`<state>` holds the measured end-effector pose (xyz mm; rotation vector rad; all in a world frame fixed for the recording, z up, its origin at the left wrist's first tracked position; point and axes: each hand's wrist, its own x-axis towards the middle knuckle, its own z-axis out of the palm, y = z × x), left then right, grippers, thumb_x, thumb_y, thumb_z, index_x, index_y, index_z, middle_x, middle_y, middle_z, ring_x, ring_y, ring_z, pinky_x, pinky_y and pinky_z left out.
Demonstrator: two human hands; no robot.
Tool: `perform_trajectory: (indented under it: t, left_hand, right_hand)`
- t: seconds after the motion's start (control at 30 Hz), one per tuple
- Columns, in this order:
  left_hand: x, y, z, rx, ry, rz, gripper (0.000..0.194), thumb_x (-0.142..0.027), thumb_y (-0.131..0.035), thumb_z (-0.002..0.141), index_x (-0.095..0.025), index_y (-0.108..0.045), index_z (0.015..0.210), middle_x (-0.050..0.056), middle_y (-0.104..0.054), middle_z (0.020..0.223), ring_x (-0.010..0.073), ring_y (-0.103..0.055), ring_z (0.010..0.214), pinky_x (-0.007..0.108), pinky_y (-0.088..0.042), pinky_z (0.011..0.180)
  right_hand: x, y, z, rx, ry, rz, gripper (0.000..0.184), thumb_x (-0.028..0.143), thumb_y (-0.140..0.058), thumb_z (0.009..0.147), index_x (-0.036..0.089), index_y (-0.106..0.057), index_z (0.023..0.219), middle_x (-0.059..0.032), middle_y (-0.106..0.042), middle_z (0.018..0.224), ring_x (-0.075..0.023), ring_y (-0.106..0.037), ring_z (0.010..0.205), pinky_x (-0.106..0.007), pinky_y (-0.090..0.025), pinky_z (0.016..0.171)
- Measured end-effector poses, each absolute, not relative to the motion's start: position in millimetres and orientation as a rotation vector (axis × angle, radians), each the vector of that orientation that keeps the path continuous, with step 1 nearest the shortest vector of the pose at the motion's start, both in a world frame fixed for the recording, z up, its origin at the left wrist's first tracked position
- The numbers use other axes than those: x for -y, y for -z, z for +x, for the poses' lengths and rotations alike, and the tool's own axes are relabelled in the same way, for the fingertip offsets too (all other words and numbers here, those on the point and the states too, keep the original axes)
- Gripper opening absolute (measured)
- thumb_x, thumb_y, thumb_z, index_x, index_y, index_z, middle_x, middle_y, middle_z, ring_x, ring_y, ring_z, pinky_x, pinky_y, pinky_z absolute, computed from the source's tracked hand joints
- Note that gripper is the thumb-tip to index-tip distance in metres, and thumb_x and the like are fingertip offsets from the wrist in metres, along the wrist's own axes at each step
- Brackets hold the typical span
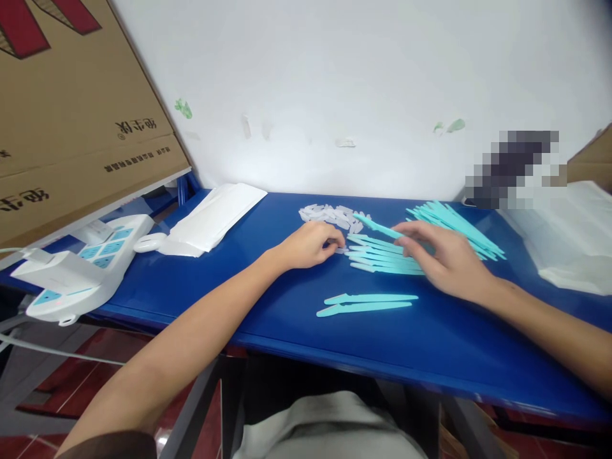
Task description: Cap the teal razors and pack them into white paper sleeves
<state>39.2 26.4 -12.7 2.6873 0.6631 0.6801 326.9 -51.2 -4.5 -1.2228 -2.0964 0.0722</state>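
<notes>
My left hand [310,245] rests on the blue table [268,299] with its fingers curled in a pinch at the edge of a heap of small clear plastic caps [332,215]; what it pinches is too small to make out. My right hand [442,258] lies over a row of teal plastic sticks [377,258] and holds one teal stick [377,225] between thumb and fingers, its tip pointing left toward the caps. Two more teal sticks [366,304] lie side by side nearer me. A larger pile of teal sticks [459,229] lies behind my right hand.
A white power strip [81,264] sits at the table's left end under a tilted cardboard box [71,121]. White plastic bags [215,217] lie at the back left, more white bags [568,236] at the right. A white wall stands behind the table.
</notes>
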Motion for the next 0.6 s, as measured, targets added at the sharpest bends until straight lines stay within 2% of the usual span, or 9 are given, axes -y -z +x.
perform_trajectory:
  t: [0.17, 0.33, 0.43, 0.6]
  left_hand:
    - [-23.6, 5.3, 34.8, -0.669, -0.558, 2.797, 0.024, -0.009, -0.057, 0.089, -0.016, -0.079, 0.099, 0.008, -0.08, 0.105, 0.0226, -0.072, 0.097, 0.035, -0.053, 0.091]
    - [-22.0, -1.0, 32.8, -0.65, -0.448, 2.835, 0.016, -0.021, -0.068, 0.092, -0.014, -0.079, 0.101, 0.011, -0.078, 0.11, 0.0264, -0.072, 0.102, 0.039, -0.053, 0.094]
    - [-25.1, -3.1, 31.2, -0.676, -0.388, 2.816, 0.018, -0.018, -0.063, 0.098, -0.015, -0.08, 0.103, 0.011, -0.079, 0.111, 0.0246, -0.073, 0.103, 0.037, -0.053, 0.094]
    - [-24.8, -15.2, 23.1, -0.737, -0.321, 2.713, 0.017, -0.009, -0.067, 0.093, -0.017, -0.082, 0.099, 0.007, -0.083, 0.101, 0.0212, -0.077, 0.095, 0.032, -0.055, 0.087]
  right_hand:
    - [49.9, 5.5, 326.4, 2.172, -0.109, -1.207, 0.028, 0.039, -0.048, 0.106, 0.022, -0.068, 0.117, -0.0081, -0.081, 0.097, -0.0262, -0.075, 0.082, -0.039, -0.055, 0.072]
    - [48.8, 6.2, 325.4, 2.214, -0.104, -1.205, 0.032, 0.04, -0.046, 0.106, 0.021, -0.071, 0.115, -0.0101, -0.08, 0.108, -0.0274, -0.075, 0.09, -0.038, -0.055, 0.07]
    - [48.9, 5.5, 327.3, 2.262, -0.095, -1.203, 0.033, 0.039, -0.045, 0.107, 0.02, -0.07, 0.117, -0.0106, -0.079, 0.111, -0.0267, -0.075, 0.089, -0.038, -0.055, 0.069]
    - [52.2, -1.1, 332.1, 2.4, -0.067, -1.139, 0.033, 0.036, -0.044, 0.107, 0.019, -0.07, 0.118, -0.0107, -0.078, 0.106, -0.026, -0.073, 0.084, -0.04, -0.055, 0.071]
